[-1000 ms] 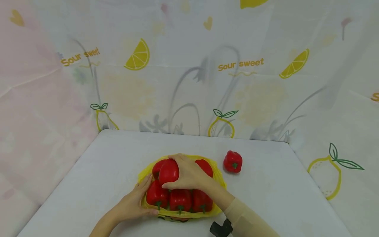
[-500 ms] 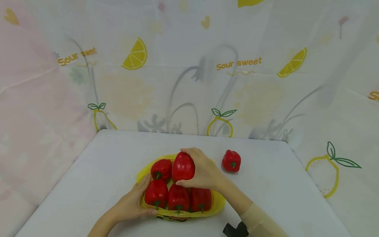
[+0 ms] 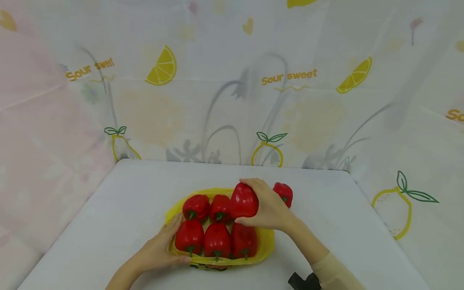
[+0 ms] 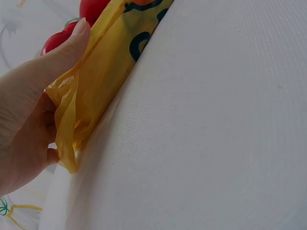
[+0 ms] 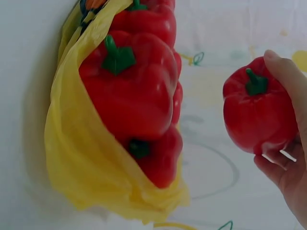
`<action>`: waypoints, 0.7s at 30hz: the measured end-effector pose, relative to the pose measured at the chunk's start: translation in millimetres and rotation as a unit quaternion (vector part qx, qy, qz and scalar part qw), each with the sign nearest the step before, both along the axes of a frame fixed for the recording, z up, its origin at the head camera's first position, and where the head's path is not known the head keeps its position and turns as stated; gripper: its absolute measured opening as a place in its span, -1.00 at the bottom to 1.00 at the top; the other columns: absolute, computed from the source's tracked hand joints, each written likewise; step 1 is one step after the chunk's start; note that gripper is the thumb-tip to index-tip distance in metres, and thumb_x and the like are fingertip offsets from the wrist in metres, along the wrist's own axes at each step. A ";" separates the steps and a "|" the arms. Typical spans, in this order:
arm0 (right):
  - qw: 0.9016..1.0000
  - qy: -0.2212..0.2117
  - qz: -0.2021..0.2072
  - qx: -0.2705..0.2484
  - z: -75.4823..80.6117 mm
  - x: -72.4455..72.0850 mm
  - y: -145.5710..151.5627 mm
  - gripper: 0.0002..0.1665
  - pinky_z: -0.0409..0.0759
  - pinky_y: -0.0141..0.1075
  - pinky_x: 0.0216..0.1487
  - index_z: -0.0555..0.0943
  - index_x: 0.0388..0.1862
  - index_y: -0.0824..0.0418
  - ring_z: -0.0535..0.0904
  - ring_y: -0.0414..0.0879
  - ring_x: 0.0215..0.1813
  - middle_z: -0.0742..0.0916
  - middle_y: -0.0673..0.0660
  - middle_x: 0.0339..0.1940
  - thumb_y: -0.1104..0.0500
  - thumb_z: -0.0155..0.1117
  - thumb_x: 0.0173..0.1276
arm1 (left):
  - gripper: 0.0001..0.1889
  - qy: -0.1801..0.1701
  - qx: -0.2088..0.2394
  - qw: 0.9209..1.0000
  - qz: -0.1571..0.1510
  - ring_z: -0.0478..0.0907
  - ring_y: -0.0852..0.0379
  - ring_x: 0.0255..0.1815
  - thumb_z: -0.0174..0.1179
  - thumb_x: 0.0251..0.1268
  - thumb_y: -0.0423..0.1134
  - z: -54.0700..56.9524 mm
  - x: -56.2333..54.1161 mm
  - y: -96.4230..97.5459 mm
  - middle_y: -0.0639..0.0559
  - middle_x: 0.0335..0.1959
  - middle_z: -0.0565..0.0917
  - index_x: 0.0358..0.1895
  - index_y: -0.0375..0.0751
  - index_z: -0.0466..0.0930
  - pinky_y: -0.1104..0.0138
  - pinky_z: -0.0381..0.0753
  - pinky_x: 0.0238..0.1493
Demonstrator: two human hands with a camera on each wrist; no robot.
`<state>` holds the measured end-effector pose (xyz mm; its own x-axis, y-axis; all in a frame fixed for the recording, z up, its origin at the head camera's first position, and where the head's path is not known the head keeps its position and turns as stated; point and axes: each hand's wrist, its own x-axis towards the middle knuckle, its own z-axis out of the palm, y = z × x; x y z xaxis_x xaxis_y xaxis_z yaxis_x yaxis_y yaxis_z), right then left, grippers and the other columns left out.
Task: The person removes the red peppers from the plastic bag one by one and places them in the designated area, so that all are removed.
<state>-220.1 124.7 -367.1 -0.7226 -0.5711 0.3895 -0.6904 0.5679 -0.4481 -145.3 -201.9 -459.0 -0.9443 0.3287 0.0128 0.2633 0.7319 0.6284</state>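
Note:
A yellow plastic bag (image 3: 266, 243) lies with its mouth up, several red bell peppers inside, including a front-left one (image 3: 189, 237) and a back one (image 3: 220, 208). My left hand (image 3: 159, 249) grips the bag's left end; in the left wrist view its thumb (image 4: 67, 50) lies along the rim and its other fingers are partly hidden behind the plastic. My right hand (image 3: 270, 207) holds a bell pepper (image 3: 244, 200) above the bag's back right part. In the right wrist view this held pepper (image 5: 259, 108) has its green stem showing, apart from those in the bag.
Another red bell pepper (image 3: 284, 192) sits on the white table (image 3: 344, 225) behind the right hand, partly covered by it. A patterned cloth (image 3: 217, 100) hangs behind the table. A black piece (image 3: 304, 281) shows by the right sleeve (image 3: 337, 274).
My right hand has moved the held bell pepper rightward from the back left of the bag, exposing the back peppers. My left hand keeps its place on the bag.

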 end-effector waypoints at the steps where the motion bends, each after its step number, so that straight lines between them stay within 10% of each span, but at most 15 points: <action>1: 1.000 0.002 -0.003 0.001 -0.1 0.0 3.0 0.07 0.66 -0.22 -0.11 0.30 0.36 0.06 0.42 -0.14 0.20 0.49 -0.02 0.24 -0.13 0.61 -0.11 | 0.26 0.000 0.001 1.000 -0.001 -0.02 -0.63 0.34 0.40 -0.16 0.34 0.0 0.0 -0.2 -0.28 0.52 -0.04 0.50 -0.36 -0.05 -0.38 0.22 0.15; 21: 0.999 0.033 -0.028 -0.003 -11.7 1.5 58.5 0.07 0.69 -0.18 -0.15 0.35 0.32 0.14 0.46 -0.03 0.17 0.52 0.06 0.20 -0.05 0.66 -0.18 | 0.27 -0.002 0.004 1.000 -0.004 -0.03 -0.58 0.37 0.40 -0.17 0.34 -0.8 0.0 -0.6 -0.31 0.52 -0.05 0.50 -0.37 -0.06 -0.37 0.18 0.18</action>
